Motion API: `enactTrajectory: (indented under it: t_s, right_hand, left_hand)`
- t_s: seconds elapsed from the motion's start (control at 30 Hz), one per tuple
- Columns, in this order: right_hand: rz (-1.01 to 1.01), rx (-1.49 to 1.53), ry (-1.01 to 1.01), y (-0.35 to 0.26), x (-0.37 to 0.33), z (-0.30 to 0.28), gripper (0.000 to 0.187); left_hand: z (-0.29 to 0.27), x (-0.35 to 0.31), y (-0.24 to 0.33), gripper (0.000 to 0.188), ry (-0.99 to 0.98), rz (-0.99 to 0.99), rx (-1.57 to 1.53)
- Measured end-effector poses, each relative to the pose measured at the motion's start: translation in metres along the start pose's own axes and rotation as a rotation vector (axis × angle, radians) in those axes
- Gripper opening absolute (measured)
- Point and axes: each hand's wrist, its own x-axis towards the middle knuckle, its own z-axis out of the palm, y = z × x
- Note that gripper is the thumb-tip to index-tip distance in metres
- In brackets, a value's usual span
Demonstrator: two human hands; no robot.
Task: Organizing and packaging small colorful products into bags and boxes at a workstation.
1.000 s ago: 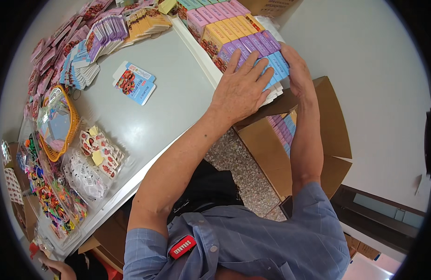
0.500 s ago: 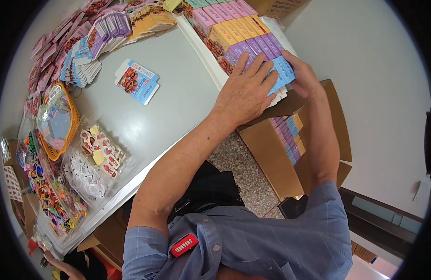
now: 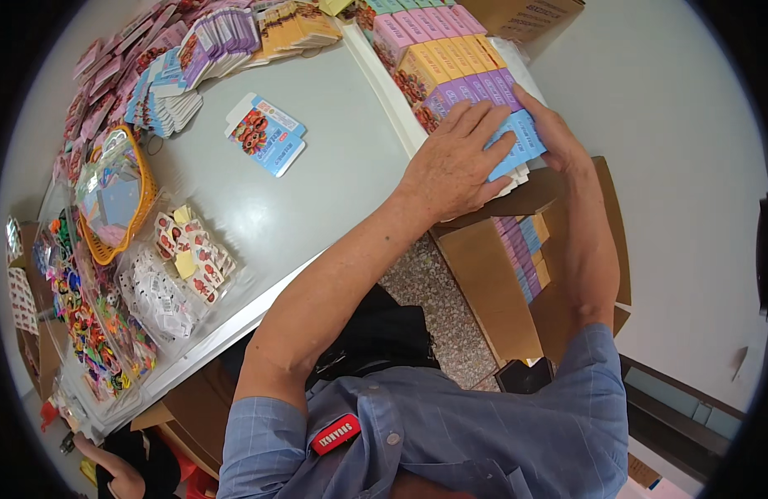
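Your left hand (image 3: 452, 166) lies over the near left side of the blue boxes (image 3: 524, 137), its fingers slightly spread along their tops and its thumb held apart. Your right hand (image 3: 560, 137) curves around their right side, thumb up at the upper corner, the other fingertips mostly hidden. So the blue boxes sit between your two hands, touching both; how firmly either grip is closed, you cannot tell from here. Just past your left fingertips stand the purple boxes (image 3: 484, 87), then the yellow boxes (image 3: 450, 62) and the pink boxes (image 3: 421, 27) in rows leading away. Below your right hand and forearm is an open carton (image 3: 488, 291) with more small boxes (image 3: 521, 249) inside. Left of your grip, well apart on the grey table (image 3: 338, 158), lies one flat blue box (image 3: 268, 137). Farther left are fanned stacks of flat boxes (image 3: 218, 46), an orange basket (image 3: 143, 195) and a clear tray of printed cards (image 3: 197, 254). Farthest, at the lower left, another person's arm (image 3: 110, 466) shows.
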Motion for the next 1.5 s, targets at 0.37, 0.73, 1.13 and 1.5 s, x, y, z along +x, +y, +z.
enactTrajectory:
  t_s: [0.37,0.73,1.13,1.5]
  right_hand:
    - [-0.306,-0.269,0.14,-0.055,0.073,-0.007,0.074]
    - [-0.375,-0.665,-0.017,-0.06,0.144,0.014,0.062]
    - [-0.078,-0.057,-0.233,-0.048,0.097,-0.004,0.074]
    - [-0.059,0.134,-0.271,-0.033,0.063,0.02,0.064]
  left_hand:
    - [-0.032,0.02,-0.068,0.087,0.287,-0.313,0.224]
    - [-0.023,0.028,-0.091,0.081,0.177,-0.253,0.23]
    - [-0.029,-0.011,-0.061,0.073,0.546,-0.727,-0.359]
    - [0.009,-0.009,-0.025,0.108,0.385,-0.915,-0.691]
